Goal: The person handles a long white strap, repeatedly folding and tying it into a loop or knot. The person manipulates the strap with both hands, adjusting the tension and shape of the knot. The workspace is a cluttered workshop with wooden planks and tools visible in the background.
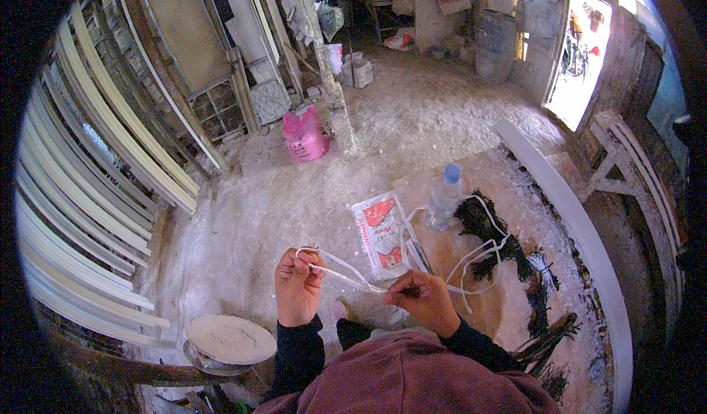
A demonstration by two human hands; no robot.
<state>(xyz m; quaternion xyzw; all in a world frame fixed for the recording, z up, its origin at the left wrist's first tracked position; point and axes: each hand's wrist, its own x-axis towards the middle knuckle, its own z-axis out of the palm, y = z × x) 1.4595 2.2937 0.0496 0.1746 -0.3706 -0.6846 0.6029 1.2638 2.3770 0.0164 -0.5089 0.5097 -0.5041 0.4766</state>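
Observation:
A white cord is stretched in a narrow loop between my two hands, in front of my body. My left hand pinches one end of that loop between thumb and fingers. With its fingertips closed, my right hand grips the strands where they come together. More of the same cord curls loosely over the worktable to the right. Just beyond my right hand is a white and red printed sack. A clear bottle with a blue cap stands upright on the table.
Dark fibre bundles lie along the table beside a long pale board. A round, whitish basin stands at lower left. Long white mouldings line the left side. A pink plastic bag rests on the floor near a post.

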